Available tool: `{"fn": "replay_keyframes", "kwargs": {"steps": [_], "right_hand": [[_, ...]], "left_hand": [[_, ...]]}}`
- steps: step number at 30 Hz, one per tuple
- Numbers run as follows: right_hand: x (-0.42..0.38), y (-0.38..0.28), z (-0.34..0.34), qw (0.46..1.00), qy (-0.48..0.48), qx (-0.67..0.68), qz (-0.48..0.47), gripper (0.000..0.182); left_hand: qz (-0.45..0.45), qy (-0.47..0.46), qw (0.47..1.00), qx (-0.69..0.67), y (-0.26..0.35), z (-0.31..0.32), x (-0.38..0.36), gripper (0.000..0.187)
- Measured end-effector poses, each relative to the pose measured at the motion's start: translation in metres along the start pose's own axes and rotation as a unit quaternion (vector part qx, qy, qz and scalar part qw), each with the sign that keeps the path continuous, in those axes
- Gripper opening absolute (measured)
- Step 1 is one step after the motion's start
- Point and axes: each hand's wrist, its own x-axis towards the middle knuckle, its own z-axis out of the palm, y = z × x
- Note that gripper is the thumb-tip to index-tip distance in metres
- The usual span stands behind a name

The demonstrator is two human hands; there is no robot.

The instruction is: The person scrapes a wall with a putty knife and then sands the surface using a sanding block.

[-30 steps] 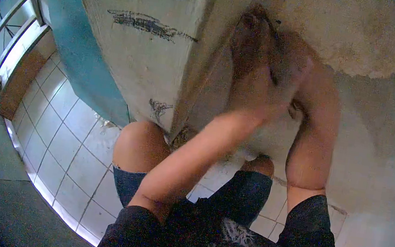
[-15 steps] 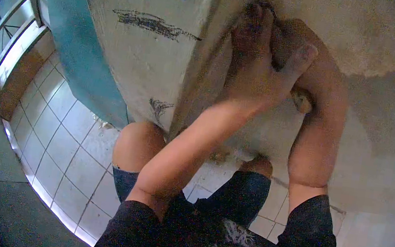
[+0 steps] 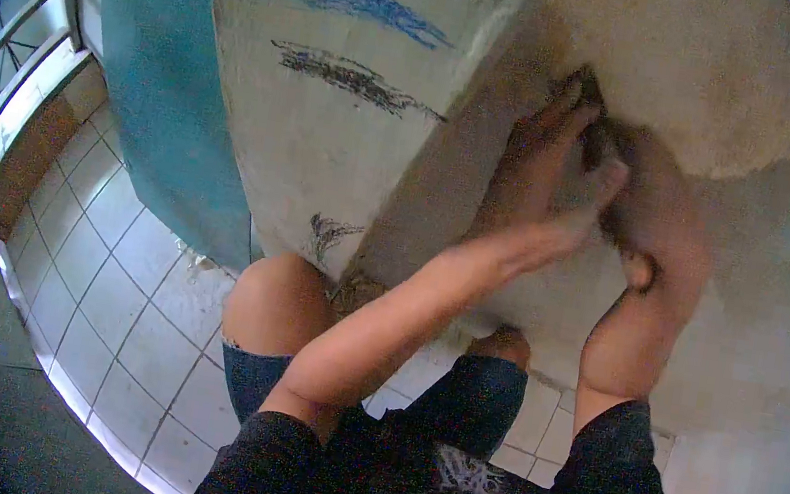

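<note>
We see both hands close together at the wall (image 3: pixel 780 236), just beside the corner where a face with scribbles meets it. The right hand (image 3: pixel 661 188) seems to be closed around a small tool (image 3: pixel 590 90); its dark, thin tip shows near the left fingers, and what looks like a rounded handle end (image 3: pixel 638 273) pokes out near the right wrist. We judge that this closed grip lets the palm carry the push, though blur and shadow hide exactly how those fingers wrap.

The left hand (image 3: pixel 530 170) lies beside the right, its fingers reaching up to the tip and its thumb pointing towards the right hand. Its fingers look pressed together on or against the tool, probably to steady it and keep it close to the surface; we cannot tell whether they pinch it or only lean on it.

Around the tool the wall looks darker, with a lighter, rough-edged patch (image 3: pixel 722 76) above and to the right. A blue scribble (image 3: pixel 363 5) and a black scribble (image 3: pixel 353 79) mark the face left of the corner. Below, our bent knees stand apart over the tiled floor (image 3: pixel 138 282), leaving room for both forearms to reach between and above them.
</note>
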Motion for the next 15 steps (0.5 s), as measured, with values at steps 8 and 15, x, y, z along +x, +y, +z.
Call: {"fn": "replay_keyframes", "kwargs": {"steps": [8,15], "right_hand": [[-0.019,0.091,0.073,0.954,-0.195,0.205,0.103,0.029],[-0.013,0.114,0.164,0.912,-0.066,0.378,-0.144,0.031]], "left_hand": [[-0.124,-0.060,0.988,0.070,-0.012,0.002,-0.026,0.022],[-0.112,-0.134,0.960,0.220,0.020,-0.039,-0.054,0.017]]}}
